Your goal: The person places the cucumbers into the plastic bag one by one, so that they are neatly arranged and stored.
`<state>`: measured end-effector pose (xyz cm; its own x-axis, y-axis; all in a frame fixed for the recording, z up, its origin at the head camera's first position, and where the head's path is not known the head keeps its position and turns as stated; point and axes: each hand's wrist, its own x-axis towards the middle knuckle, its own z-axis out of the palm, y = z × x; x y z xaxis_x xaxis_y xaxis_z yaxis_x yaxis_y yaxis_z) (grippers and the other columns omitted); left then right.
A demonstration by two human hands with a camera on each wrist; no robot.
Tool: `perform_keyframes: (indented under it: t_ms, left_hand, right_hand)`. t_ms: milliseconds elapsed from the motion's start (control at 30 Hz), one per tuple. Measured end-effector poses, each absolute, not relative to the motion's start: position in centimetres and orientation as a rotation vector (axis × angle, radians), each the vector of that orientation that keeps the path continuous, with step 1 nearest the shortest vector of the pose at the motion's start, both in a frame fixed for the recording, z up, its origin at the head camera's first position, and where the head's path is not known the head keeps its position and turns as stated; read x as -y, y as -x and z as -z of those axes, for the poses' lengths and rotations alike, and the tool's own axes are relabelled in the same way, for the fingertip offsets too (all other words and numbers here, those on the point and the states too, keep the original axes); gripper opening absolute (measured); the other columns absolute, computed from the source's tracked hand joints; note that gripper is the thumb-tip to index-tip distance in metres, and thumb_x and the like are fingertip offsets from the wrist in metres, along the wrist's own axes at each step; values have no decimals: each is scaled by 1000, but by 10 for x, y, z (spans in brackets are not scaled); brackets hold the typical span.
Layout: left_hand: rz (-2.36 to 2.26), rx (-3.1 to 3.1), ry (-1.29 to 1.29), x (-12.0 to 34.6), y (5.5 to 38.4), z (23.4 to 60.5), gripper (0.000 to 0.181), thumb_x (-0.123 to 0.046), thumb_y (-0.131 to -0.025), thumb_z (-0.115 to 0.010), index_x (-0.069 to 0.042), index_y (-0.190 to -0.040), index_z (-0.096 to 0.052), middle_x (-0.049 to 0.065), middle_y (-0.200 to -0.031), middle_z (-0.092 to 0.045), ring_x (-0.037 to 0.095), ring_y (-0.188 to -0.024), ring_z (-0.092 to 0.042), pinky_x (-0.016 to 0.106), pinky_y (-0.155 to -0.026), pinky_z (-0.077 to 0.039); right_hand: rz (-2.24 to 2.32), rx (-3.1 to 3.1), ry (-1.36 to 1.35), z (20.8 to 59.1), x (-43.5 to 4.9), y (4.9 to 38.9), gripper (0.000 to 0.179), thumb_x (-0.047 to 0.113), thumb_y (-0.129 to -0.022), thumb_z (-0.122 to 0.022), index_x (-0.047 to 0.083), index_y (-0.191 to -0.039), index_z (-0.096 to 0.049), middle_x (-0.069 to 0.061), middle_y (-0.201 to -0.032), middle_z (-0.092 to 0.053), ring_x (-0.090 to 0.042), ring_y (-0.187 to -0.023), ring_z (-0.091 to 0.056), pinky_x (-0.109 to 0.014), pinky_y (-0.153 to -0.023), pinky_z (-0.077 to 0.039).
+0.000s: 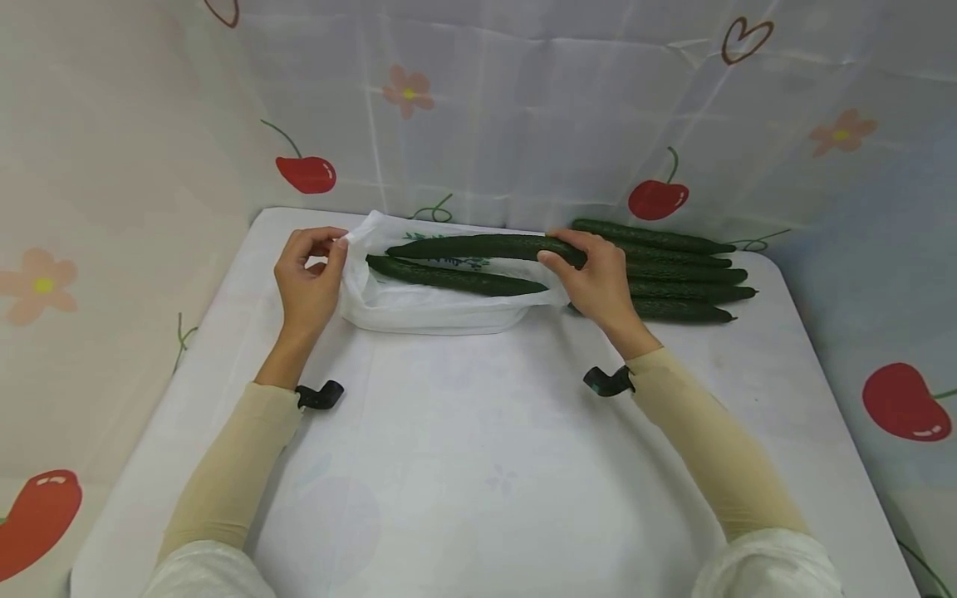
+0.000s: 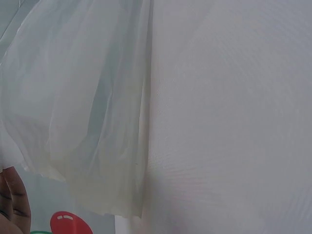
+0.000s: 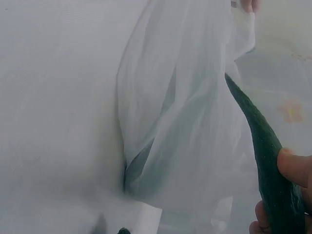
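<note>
A white plastic bag [image 1: 429, 321] with green print lies at the back of the table, its mouth spread wide. One dark green cucumber [image 1: 456, 276] rests in it. My right hand [image 1: 598, 274] grips a second cucumber [image 1: 471, 247] near its right end and holds it over the bag; the right wrist view shows the thumb on top of this cucumber [image 3: 268, 146]. At the bag's left edge, my left hand [image 1: 310, 278] pinches the plastic between thumb and fingers. In the left wrist view only some fingers [image 2: 17, 200] show, at the lower left corner beside the bag [image 2: 73, 97].
Several more cucumbers [image 1: 688, 292] lie side by side on the right of the bag, partly behind my right hand. A white cloth covers the table [image 1: 463, 465]. Behind it hangs a curtain [image 1: 508, 108] printed with cherries, flowers and hearts.
</note>
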<state>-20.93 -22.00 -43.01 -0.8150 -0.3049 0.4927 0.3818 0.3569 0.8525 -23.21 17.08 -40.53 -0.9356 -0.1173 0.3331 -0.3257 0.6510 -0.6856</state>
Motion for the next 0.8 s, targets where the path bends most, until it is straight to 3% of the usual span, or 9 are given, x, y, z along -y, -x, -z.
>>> perform_keyframes:
  t_ms: [67,233,333,400,567,667,733,800]
  left_hand:
    - [1504,2029,66,220,209,430,19,-6,-102,-68,4,-116,-75,-13,-100,-60,0,-90,-58,16,-67,-46]
    - [1497,2032,56,218,209,427,19,-7,-102,-68,4,-117,-75,-14,-100,-60,0,-90,-58,16,-67,-47]
    - [1496,2035,51,216,209,426,20,-8,-102,-68,4,-117,-75,-14,-100,-60,1,-91,-58,15,-67,-47]
    - [1497,2036,47,216,208,425,20,-8,-103,-68,4,-117,-75,-14,-101,-60,1,-91,-58,15,-68,-48]
    - [1491,2033,33,216,208,423,20,-8,-103,-68,4,-118,-75,-14,-101,-60,2,-92,-58,16,-69,-49]
    - [1488,2034,41,216,208,423,20,-8,-103,-68,4,-118,-75,-14,-102,-60,1,-92,-59,17,-70,-50]
    - [1485,2034,48,215,208,422,20,-8,-103,-68,4,-118,-75,-15,-102,-60,1,-91,-59,17,-71,-50]
    - [1481,2032,51,215,208,421,21,-9,-103,-68,4,-118,-75,-16,-102,-60,0,-91,-59,16,-71,-50]
  right_hand:
    - [-1156,2629,-357,404,-165,234,45,31,-99,-79,14,-140,-73,-16,-143,-71,-48,-99,-67,-58,-107,-53]
    - [-1171,2663,-371,401,-149,236,46,34,-101,-77,15,-142,-71,-13,-148,-69,-37,-76,-66,-51,-104,-56]
    - [-1172,2678,-374,401,-140,237,46,35,-101,-76,16,-143,-71,-11,-148,-69,-27,-48,-35,-42,-86,-54]
    - [-1168,2680,-373,401,-134,237,46,35,-102,-76,16,-143,-71,-11,-148,-70,-18,-46,-24,-38,-72,-45]
    - [-1151,2693,-368,403,-121,242,44,37,-103,-74,15,-142,-72,-12,-142,-73,-13,-47,-16,-34,-63,-33]
    - [-1147,2721,-365,406,-117,243,45,38,-103,-73,14,-142,-71,-17,-101,-81,-13,-46,-17,-34,-59,-30]
    - [-1148,2738,-365,408,-116,244,47,38,-103,-73,13,-143,-71,-14,-73,-70,-14,-46,-17,-34,-58,-30]
    - [-1150,2760,-366,410,-118,245,48,39,-103,-73,13,-143,-70,-12,-65,-63,-14,-44,-21,-36,-57,-35]
